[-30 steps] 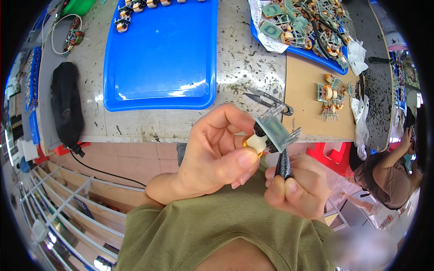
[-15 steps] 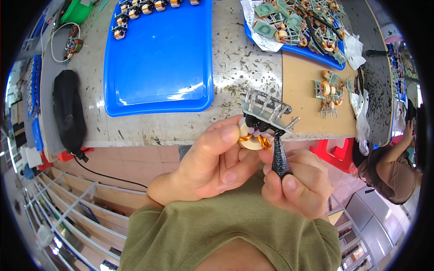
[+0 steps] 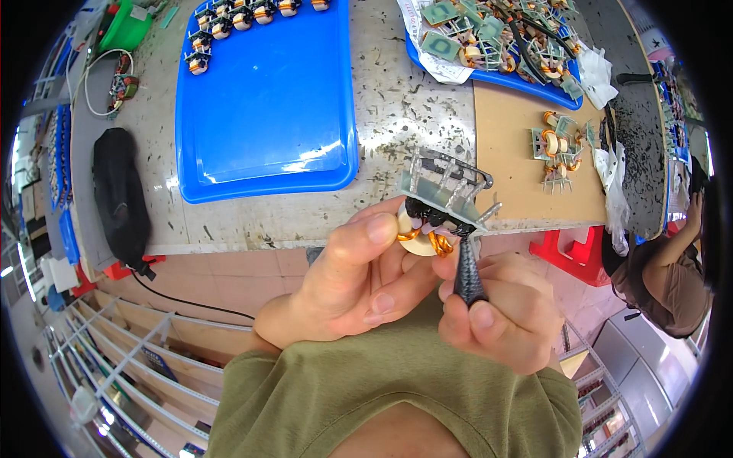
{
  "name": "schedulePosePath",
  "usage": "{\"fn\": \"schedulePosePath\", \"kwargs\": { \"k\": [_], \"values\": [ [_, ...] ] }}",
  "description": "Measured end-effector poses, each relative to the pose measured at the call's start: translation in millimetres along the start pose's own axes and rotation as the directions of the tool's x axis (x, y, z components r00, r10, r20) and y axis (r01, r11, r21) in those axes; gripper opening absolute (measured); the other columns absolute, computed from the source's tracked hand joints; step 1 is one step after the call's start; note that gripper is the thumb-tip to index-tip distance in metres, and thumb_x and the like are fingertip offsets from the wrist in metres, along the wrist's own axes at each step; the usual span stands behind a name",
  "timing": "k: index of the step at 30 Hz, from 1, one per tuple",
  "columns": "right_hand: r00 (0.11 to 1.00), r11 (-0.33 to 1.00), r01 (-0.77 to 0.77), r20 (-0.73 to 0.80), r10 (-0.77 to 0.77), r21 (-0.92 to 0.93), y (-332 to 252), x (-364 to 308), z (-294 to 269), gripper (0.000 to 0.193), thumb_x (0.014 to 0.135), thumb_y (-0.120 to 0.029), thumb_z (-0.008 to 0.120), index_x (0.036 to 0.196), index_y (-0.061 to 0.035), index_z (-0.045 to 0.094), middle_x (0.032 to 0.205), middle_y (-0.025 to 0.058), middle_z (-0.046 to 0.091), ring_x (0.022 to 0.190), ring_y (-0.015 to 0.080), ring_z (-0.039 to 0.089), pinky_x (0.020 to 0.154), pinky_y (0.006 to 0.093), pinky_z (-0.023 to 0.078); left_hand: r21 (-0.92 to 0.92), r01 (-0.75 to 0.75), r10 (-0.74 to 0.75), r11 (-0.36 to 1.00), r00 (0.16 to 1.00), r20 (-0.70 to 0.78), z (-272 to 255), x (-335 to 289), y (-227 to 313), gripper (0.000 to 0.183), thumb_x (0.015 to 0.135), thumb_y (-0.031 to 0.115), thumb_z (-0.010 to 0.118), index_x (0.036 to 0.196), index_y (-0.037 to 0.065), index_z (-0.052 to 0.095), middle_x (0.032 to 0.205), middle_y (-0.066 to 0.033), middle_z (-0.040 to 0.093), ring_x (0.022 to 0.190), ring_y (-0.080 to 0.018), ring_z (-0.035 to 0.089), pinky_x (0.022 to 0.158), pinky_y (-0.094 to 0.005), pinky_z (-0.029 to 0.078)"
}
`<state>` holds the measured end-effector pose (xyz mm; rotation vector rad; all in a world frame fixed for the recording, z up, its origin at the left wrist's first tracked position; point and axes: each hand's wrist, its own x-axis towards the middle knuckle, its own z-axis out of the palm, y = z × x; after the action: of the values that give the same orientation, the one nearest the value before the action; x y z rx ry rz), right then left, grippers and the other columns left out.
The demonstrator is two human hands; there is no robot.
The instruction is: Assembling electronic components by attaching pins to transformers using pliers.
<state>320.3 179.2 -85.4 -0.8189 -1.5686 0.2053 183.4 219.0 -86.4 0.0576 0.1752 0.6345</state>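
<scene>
My left hand [image 3: 359, 271] pinches a small coil board [image 3: 437, 191] by its cream coil ring wound with copper wire [image 3: 418, 244]. The greenish plate is tilted, with several metal pins standing up from it. Shiny black paste [image 3: 435, 216] lies between plate and coils. In my right hand [image 3: 508, 305], fingers closed, is a black cone-shaped applicator [image 3: 469, 278] with a textured surface. Its narrow tip points up and meets the right lower edge of the board, by the black paste. The lower end of the cone is hidden in my fingers.
A blue tray [image 3: 267, 114] holds several finished-looking coil boards [image 3: 221, 27] along its far edge. Another blue tray [image 3: 527, 90] is heaped with boards and black-handled pliers [image 3: 531, 49]. More boards [image 3: 561, 149] lie on brown card. A black pouch [image 3: 121, 191] rests left; a person [image 3: 672, 282] sits right.
The view has shifted slightly. Both hands keep their grip, and the applicator stands a little more upright, its tip still at the board's right lower edge.
</scene>
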Motion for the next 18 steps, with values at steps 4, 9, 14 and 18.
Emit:
{"fn": "schedulePosePath", "kwargs": {
  "k": [4, 9, 14, 18],
  "values": [
    [1.000, 1.000, -0.018, -0.003, 0.018, -0.025, -0.3, -1.1, 0.5, 0.035, 0.058, 0.003, 0.069, 0.087, 0.0008, 0.050, 0.070, 0.0099, 0.058, 0.047, 0.0139, 0.051, 0.038, 0.0221, 0.040, -0.024, -0.006, 0.003, 1.000, 0.995, -0.095, 4.2, 0.3, 0.2, 0.041, 0.082, 0.034, 0.045, 0.098, -0.004, 0.043, 0.085, -0.0133, 0.053, 0.040, -0.0063, 0.038, 0.030, -0.0157, 0.029],
    [0.999, 0.999, -0.025, -0.037, 0.023, -0.048, 0.7, -1.3, 0.2, 0.035, 0.058, 0.002, 0.070, 0.087, -0.0002, 0.051, 0.070, 0.0084, 0.058, 0.050, 0.0140, 0.050, 0.041, 0.0228, 0.041, -0.017, -0.005, 0.003, 1.000, 0.996, -0.087, 4.7, 0.7, 0.1, 0.039, 0.081, 0.033, 0.045, 0.096, -0.003, 0.044, 0.084, -0.0136, 0.053, 0.040, -0.0063, 0.038, 0.031, -0.0156, 0.029],
    [0.999, 0.997, -0.035, 0.017, 0.036, -0.067, -2.7, -0.1, -1.1, 0.036, 0.056, 0.001, 0.071, 0.086, -0.0009, 0.051, 0.070, 0.0073, 0.058, 0.052, 0.0143, 0.051, 0.043, 0.0232, 0.042, -0.037, 0.012, -0.015, 0.999, 0.997, -0.078, 1.5, -0.2, -0.8, 0.040, 0.081, 0.034, 0.046, 0.095, -0.003, 0.044, 0.084, -0.0133, 0.052, 0.040, -0.0063, 0.038, 0.031, -0.0156, 0.029],
    [0.999, 0.997, -0.051, -0.022, 0.049, -0.065, -1.0, -2.1, -0.6, 0.036, 0.055, 0.000, 0.072, 0.085, -0.0010, 0.051, 0.068, 0.0067, 0.057, 0.053, 0.0145, 0.050, 0.044, 0.0229, 0.042, -0.056, 0.011, -0.015, 0.998, 0.998, -0.066, 1.3, 1.0, -0.5, 0.041, 0.080, 0.035, 0.047, 0.095, -0.003, 0.044, 0.083, -0.0124, 0.052, 0.040, -0.0063, 0.038, 0.031, -0.0157, 0.030]
  ]
}}
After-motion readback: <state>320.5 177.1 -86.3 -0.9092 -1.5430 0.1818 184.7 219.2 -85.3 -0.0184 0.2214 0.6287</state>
